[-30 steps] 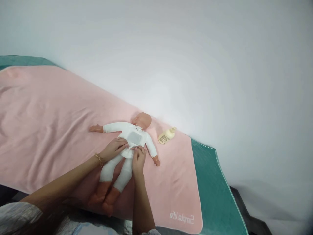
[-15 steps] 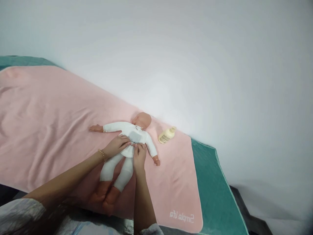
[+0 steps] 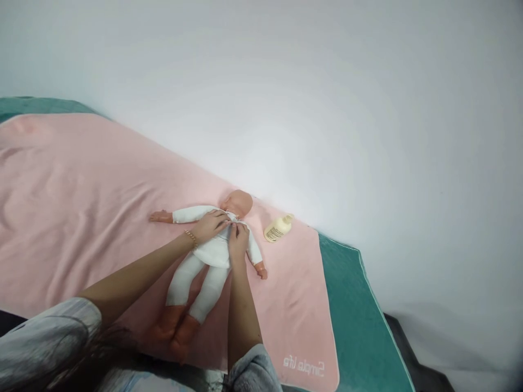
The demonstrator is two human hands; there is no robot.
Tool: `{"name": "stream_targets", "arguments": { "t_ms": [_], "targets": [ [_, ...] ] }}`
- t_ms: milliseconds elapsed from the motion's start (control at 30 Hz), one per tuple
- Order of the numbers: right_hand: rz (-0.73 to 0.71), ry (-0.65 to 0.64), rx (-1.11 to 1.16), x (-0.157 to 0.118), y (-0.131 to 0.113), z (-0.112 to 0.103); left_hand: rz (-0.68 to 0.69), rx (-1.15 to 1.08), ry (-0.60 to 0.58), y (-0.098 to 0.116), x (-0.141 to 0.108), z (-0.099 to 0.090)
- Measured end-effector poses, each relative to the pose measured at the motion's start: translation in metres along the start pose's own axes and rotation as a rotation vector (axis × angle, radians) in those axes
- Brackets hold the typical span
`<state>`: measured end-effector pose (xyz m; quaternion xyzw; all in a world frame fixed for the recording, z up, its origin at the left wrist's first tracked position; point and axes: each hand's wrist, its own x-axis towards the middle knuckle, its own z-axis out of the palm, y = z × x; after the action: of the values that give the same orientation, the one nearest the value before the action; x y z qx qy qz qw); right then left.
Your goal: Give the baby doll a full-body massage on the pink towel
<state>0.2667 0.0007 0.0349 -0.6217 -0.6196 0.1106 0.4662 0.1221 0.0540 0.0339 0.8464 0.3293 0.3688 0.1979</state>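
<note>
A baby doll (image 3: 240, 202) lies on its back, head toward the wall, in a white long-sleeved shirt (image 3: 212, 253) and white leggings (image 3: 208, 291). My left hand (image 3: 210, 225), with a beaded bracelet at the wrist, rests on the upper chest, fingertips pinched at the shirt front just below the neck. Close beside it, my right hand (image 3: 239, 238) has its bent fingers closed on the shirt front too. The fingertips of both hands almost meet and partly hide the chest and its grey patch. The doll's arms stretch out to either side.
A pale yellow bottle (image 3: 278, 228) lies to the right of the doll's head. Beneath everything spreads a pink blanket (image 3: 102, 190) with wrinkles at left, over a green sheet (image 3: 355, 305). A white wall (image 3: 286, 109) rises behind the far edge.
Both hands have moved up the doll's front, from the waist of the shirt to the upper chest near the neck. The shirt's lower part is now uncovered by my hands.
</note>
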Motion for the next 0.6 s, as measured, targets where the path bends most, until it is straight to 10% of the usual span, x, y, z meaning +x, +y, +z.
{"name": "stream_targets", "arguments": {
  "t_ms": [600],
  "targets": [
    [-0.020,-0.035,-0.048,0.009,0.012,0.009,-0.034,0.129,-0.049,-0.016,0.000,0.008]
  ]
}}
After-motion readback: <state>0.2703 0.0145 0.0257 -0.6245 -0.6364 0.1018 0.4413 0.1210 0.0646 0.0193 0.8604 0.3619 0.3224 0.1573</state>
